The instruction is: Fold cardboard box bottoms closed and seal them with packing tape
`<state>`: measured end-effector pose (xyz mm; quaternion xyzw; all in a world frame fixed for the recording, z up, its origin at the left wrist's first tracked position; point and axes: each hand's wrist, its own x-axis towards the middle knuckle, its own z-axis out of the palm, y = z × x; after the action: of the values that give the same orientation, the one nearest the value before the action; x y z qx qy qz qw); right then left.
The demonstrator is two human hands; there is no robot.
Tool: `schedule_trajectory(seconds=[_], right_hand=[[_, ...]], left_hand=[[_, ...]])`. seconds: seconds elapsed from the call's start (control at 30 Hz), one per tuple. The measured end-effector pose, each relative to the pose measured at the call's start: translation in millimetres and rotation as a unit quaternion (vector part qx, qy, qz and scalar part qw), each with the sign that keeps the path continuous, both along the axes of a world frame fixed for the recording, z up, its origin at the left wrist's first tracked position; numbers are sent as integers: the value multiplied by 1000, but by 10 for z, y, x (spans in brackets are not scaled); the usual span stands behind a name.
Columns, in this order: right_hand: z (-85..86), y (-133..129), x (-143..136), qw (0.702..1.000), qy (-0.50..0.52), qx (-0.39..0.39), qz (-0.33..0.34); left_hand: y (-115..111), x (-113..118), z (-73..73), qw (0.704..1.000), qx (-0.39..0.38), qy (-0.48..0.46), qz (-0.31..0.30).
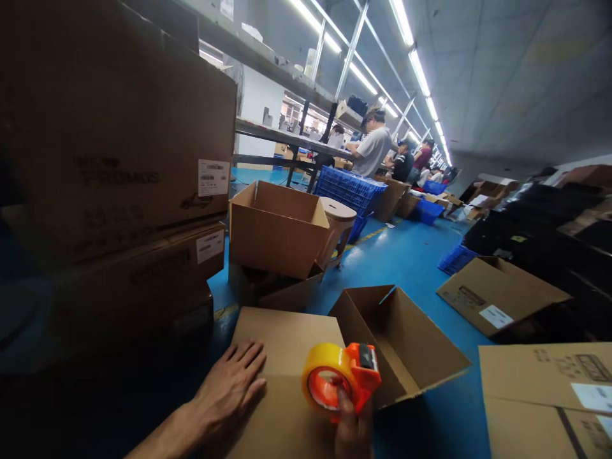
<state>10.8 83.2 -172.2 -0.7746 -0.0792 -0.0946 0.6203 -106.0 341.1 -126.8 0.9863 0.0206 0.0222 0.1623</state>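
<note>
A brown cardboard box [291, 344] with its top flaps folded down lies at the bottom centre. My left hand [234, 382] rests flat on the left part of its top, fingers spread, holding nothing. My right hand [351, 424] is wrapped round an orange tape dispenser [366, 376] carrying a roll of yellow tape [329, 357], over the right side of the box. Part of the right hand is hidden behind the dispenser. Just beyond the dispenser, to the right, stands an open box [411, 338] with bare inner walls.
Large stacked cartons [119, 140] rise at the left. An open box [277, 229] stands ahead beside a stool [337, 220] and blue crates [349, 191]. More cartons [545, 376] lie at the right. People work along a bench [296, 137] farther off.
</note>
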Motion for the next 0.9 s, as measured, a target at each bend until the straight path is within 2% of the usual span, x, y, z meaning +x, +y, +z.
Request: schedule_trajectory(seconds=[0.13, 0.27, 0.37, 0.5, 0.6, 0.7, 0.8, 0.9], right_hand=[[243, -105, 276, 998, 69, -7, -2], [416, -94, 565, 986, 168, -12, 9], [377, -72, 556, 982, 190, 5, 10], [193, -165, 318, 973, 224, 37, -47], [17, -362, 95, 963, 246, 8, -107], [-64, -574, -42, 955, 234, -67, -170], [61, -675, -42, 962, 214, -66, -156], [326, -608, 10, 985, 148, -47, -73]], left_hand=[[-13, -65, -196, 997, -58, 2, 50], [-92, -78, -474, 979, -78, -95, 161], [-105, -115, -574, 953, -150, -154, 213], [19, -246, -496, 916, -260, -132, 275], [100, -359, -444, 921, -286, -102, 243], [74, -412, -484, 929, -288, -104, 208], [3, -394, -550, 929, -283, -115, 206], [-27, -362, -548, 935, -271, -106, 202]])
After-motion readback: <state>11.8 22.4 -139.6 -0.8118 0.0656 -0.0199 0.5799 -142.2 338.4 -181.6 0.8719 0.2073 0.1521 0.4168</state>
